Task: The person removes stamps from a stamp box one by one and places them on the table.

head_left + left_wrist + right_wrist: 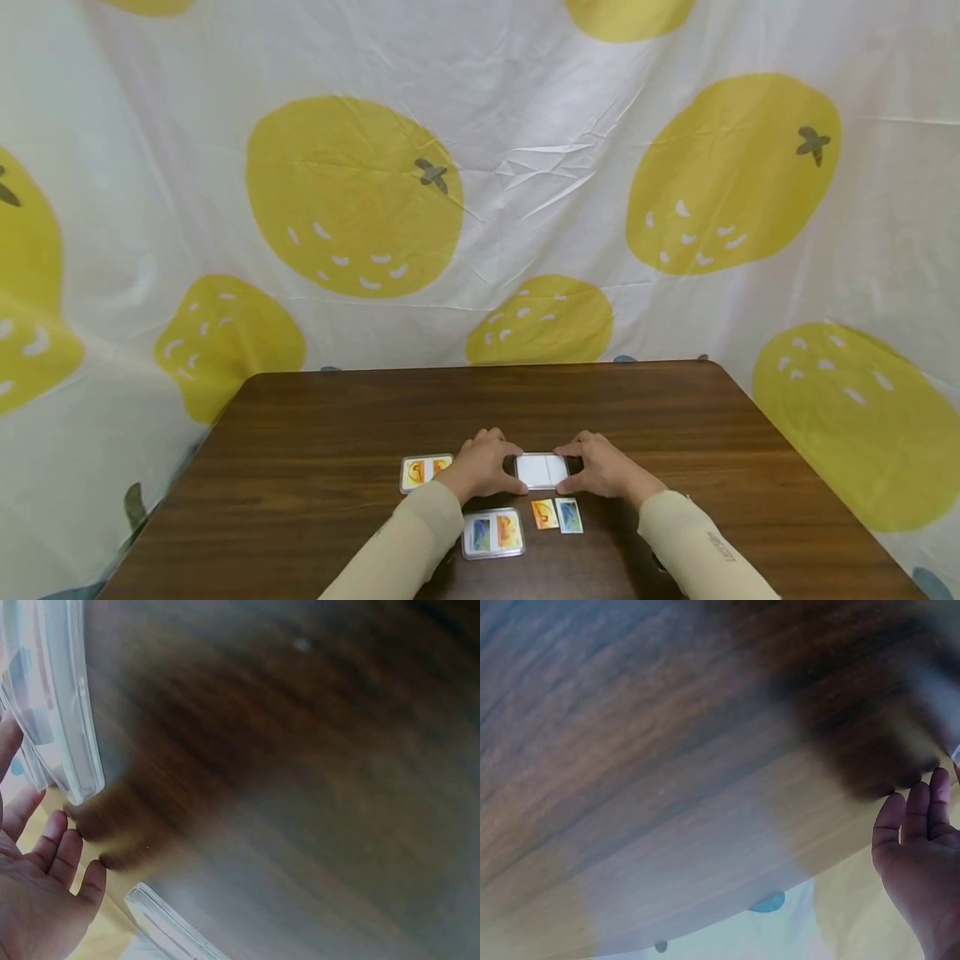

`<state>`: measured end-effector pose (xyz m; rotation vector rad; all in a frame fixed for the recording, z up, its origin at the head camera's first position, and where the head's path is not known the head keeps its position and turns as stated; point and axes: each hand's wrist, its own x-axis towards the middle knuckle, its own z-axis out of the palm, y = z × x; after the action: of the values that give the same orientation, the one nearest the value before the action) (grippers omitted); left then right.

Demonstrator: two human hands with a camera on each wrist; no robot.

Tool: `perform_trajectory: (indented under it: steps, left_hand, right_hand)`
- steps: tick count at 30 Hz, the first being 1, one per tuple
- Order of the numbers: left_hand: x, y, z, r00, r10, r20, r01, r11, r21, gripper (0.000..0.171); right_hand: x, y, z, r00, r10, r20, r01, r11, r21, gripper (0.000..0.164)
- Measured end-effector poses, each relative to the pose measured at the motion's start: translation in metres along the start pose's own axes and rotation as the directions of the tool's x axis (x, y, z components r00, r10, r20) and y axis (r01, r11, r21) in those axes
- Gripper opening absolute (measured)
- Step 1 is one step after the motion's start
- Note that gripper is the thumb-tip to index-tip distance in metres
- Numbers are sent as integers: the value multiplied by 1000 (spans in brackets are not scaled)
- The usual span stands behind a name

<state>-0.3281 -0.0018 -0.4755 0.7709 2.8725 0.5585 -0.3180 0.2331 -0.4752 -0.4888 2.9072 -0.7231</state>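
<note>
**Pinched From Both Sides!**

Head view first: the left hand and right hand face each other, apart, each gripping its own side of a clear case between thumb and fingers. That case, white inside, sits between them, around the middle of the brown table. On its near side lie an orange card and a blue card, side by side. Near left, there's a second case with blue and orange pictures; farther left, a third case, partly behind the left hand. Fruit-print cloth fills the far side!

Over to the left wrist: fingers extend beside clear plastic at the left; contact is hard to tell.

Right wrist now: bent fingers at the right, the case barely in sight.
</note>
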Motion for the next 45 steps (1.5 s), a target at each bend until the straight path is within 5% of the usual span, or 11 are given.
perform_trajectory:
  steps: [10,34,45]
  left_hand:
    - [0,1,-3,1000,-17,13,17,1000,17,60]
    - [-5,7,-5,996,-40,74,35,996,76,63]
    - [-3,6,-9,996,3,86,-14,991,131,74]
  right_hand:
    - [1,-6,-4,999,45,2,-45,999,19,55]
    - [-3,-6,3,1000,6,-4,-6,1000,15,58]
    - [-7,-6,2,1000,-4,-30,4,1000,5,69]
